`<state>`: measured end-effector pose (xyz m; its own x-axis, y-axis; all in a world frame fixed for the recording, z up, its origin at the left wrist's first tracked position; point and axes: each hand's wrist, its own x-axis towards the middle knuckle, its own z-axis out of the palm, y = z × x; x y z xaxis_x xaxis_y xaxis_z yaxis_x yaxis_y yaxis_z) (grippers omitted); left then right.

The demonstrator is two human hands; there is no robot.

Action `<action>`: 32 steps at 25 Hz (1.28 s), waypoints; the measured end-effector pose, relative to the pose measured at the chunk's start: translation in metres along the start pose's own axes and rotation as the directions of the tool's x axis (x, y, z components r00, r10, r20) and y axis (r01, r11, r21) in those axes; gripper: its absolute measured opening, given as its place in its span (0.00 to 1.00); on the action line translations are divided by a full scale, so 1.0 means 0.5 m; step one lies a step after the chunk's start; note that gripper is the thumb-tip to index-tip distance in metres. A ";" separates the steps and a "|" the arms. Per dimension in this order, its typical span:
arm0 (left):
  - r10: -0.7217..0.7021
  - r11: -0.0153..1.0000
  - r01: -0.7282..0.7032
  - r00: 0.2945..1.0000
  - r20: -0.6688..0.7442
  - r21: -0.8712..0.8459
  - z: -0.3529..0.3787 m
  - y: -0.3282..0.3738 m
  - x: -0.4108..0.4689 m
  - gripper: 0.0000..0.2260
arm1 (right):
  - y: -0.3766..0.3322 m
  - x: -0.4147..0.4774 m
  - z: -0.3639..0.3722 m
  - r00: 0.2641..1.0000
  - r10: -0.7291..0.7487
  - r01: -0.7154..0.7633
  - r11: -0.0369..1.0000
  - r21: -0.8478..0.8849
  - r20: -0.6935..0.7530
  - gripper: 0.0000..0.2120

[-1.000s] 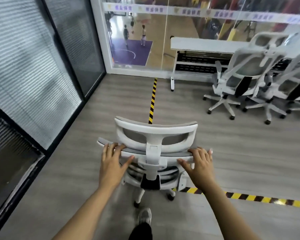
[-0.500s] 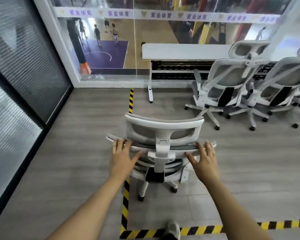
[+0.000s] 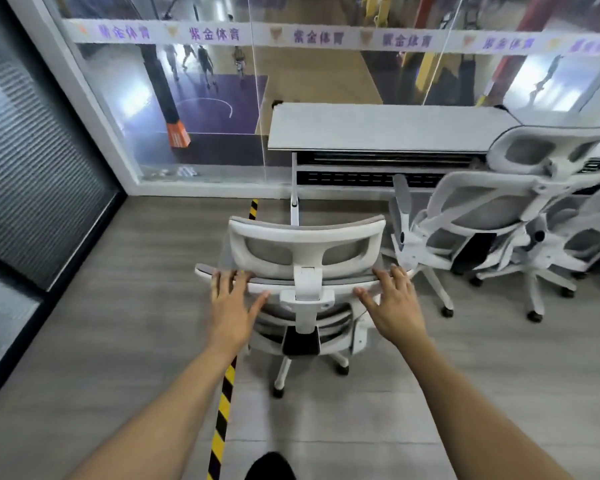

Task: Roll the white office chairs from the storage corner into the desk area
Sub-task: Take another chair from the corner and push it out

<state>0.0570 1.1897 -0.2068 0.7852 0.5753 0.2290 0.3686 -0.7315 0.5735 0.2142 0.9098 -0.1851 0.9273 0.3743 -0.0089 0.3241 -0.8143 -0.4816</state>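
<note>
Grey plank floor [image 3: 136,341] is running up to a glass wall [image 3: 309,81], with yellow-black tape [image 3: 222,410] crossing it toward the glass. White desk [image 3: 378,129] is sitting against the glass. Dark blinds [image 3: 32,185] are covering the left partition. Light is glaring off a purple court [image 3: 205,105] beyond.

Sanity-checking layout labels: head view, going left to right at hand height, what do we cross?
Blinds → left hand → chair's centre post → right hand → parked chair.
</note>
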 end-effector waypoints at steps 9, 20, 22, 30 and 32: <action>-0.062 0.998 0.061 0.995 0.083 0.013 0.166 0.027 0.498 0.20 | -0.006 0.519 0.006 0.998 0.048 -0.047 0.998 -0.036 0.037 0.39; -0.108 0.978 0.051 0.952 0.285 0.201 0.208 0.078 0.672 0.31 | 0.009 0.716 -0.017 0.997 -0.032 0.035 0.998 -0.043 0.068 0.29; -0.149 0.976 0.101 0.955 0.256 0.190 0.194 0.111 0.633 0.31 | 0.009 0.711 -0.029 0.995 -0.080 0.082 0.996 -0.029 0.057 0.27; -0.301 0.947 0.317 0.934 -0.194 0.057 0.065 0.310 0.308 0.17 | -0.095 0.553 -0.087 0.807 -0.590 0.564 0.772 0.291 0.002 0.15; -0.333 0.926 0.370 0.893 -0.303 0.073 0.014 0.336 0.212 0.14 | -0.148 0.475 -0.092 0.717 -0.697 0.639 0.664 0.388 0.014 0.13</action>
<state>0.2057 1.1254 -0.0915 0.4279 0.8681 0.2518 0.6684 -0.4914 0.5584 0.4189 1.0387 -0.1114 0.4363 0.8420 0.3175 0.7349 -0.1298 -0.6656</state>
